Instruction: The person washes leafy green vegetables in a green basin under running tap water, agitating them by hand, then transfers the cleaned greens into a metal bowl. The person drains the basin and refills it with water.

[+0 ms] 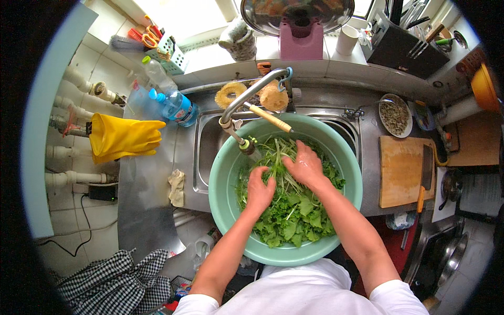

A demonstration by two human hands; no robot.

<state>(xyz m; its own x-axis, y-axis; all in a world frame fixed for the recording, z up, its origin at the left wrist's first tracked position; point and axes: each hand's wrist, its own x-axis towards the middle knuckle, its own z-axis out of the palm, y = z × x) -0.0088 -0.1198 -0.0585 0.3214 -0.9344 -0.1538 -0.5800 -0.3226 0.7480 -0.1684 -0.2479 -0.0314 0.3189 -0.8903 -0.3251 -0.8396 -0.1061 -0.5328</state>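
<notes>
A large green plastic basin (222,220) stands over the steel sink, full of leafy greens (295,220) with pale stems. Water runs from the curved metal faucet (252,90) into the basin's upper left part. My left hand (260,189) is among the greens at the left, fingers curled and spread, touching the stems. At the upper right, my right hand (305,163) rests wet on the stems with thumb and fingers apart. Whether either hand grips any stems is hard to tell.
Yellow rubber gloves (124,138) hang at the left near plastic bottles (179,108). A crumpled cloth (176,188) lies left of the sink. At the right are a wooden cutting board (401,171) with a knife (426,169) and a bowl (395,116) of small pieces of food.
</notes>
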